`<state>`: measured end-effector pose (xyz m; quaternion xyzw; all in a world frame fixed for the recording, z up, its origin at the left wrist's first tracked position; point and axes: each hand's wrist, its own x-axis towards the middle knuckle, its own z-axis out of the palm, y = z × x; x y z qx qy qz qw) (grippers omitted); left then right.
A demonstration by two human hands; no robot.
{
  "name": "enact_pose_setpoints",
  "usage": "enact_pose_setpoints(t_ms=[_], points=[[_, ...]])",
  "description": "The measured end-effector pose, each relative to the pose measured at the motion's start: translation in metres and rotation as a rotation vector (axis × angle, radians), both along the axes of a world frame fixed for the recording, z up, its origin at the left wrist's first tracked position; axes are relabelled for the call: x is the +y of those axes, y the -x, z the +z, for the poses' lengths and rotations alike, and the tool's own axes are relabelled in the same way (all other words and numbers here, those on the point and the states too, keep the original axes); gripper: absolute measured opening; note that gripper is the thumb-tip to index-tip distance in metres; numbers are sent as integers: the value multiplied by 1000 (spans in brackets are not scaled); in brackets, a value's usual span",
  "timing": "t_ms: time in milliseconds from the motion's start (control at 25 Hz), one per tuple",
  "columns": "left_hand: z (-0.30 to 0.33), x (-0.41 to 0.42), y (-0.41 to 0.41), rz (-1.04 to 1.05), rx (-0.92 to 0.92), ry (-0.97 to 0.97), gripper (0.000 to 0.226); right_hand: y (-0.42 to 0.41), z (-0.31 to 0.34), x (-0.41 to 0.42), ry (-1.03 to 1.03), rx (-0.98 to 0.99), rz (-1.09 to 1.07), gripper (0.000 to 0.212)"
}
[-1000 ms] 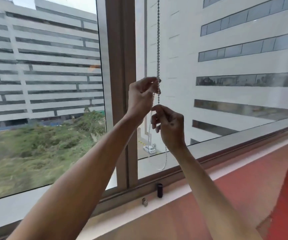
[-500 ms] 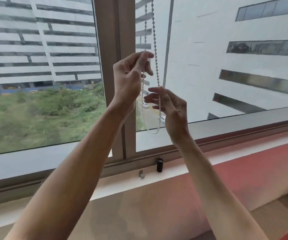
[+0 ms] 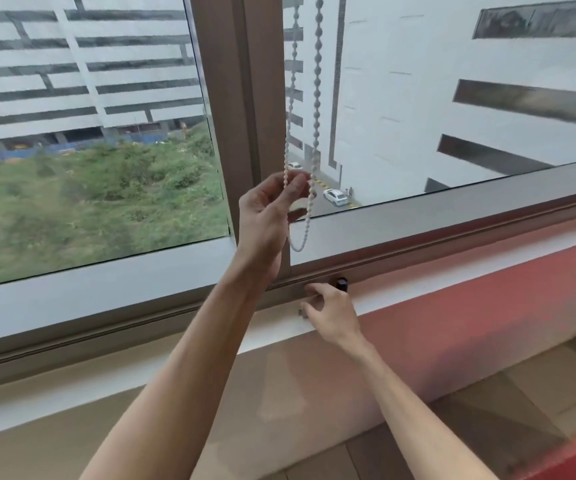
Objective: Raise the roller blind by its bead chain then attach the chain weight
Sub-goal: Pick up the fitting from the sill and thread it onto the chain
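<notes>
Right hand (image 3: 328, 313) dropped to sill, fingers curled; left hand (image 3: 269, 209) pinches vertical bead chain (image 3: 317, 98).

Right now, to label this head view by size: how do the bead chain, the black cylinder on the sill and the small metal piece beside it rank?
1. bead chain, longest by far
2. black cylinder, partly behind the right hand
3. small metal piece, mostly hidden, so unsure
</notes>
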<state>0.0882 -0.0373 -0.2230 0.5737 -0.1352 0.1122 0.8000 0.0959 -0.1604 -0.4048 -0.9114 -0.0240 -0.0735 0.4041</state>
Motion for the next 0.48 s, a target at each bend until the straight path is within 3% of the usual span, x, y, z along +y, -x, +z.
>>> enact_pose_setpoints(t_ms=[160,280,480], points=[[-27,11,10,-14,57,-6,12,4,-15,9,156,41,-37,38],[-45,18,15,21,67,14,11,2,-21,13,175,20,-58,19],[-70,24,25,295,-172,-60,12,10,-16,19,104,-90,-130,21]])
